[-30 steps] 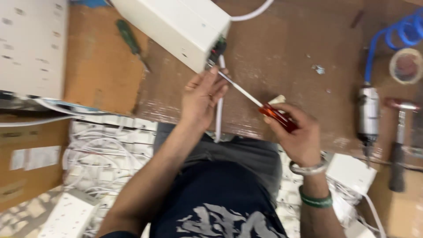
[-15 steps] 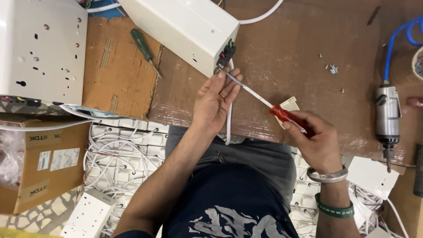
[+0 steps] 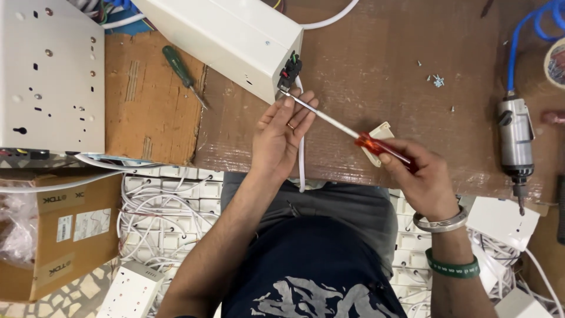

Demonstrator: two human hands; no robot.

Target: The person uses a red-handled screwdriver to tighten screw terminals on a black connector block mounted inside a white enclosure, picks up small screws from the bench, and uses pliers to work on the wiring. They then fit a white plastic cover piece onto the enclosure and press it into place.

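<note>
A long white box (image 3: 229, 36) lies tilted on the brown workbench (image 3: 382, 65), with a small black terminal block (image 3: 289, 70) at its near corner. My right hand (image 3: 419, 172) grips the red handle of a screwdriver (image 3: 353, 133), whose metal tip reaches the terminal block. My left hand (image 3: 282, 135) is just below that corner, fingers up against the screwdriver shaft and a white cable (image 3: 301, 159) that hangs down from the box.
A green-handled screwdriver (image 3: 182, 73) lies on cardboard at the left, beside a perforated white metal panel (image 3: 50, 76). A powered driver with a blue coiled hose (image 3: 515, 141) rests at the right. Loose screws (image 3: 436, 79), a small white plastic part (image 3: 376, 141), a cardboard carton (image 3: 65, 229) and white switch boxes (image 3: 176, 218) lie around.
The view has shifted down and left relative to the bench, and both hands have moved up with the screwdriver tip staying at the terminal block.
</note>
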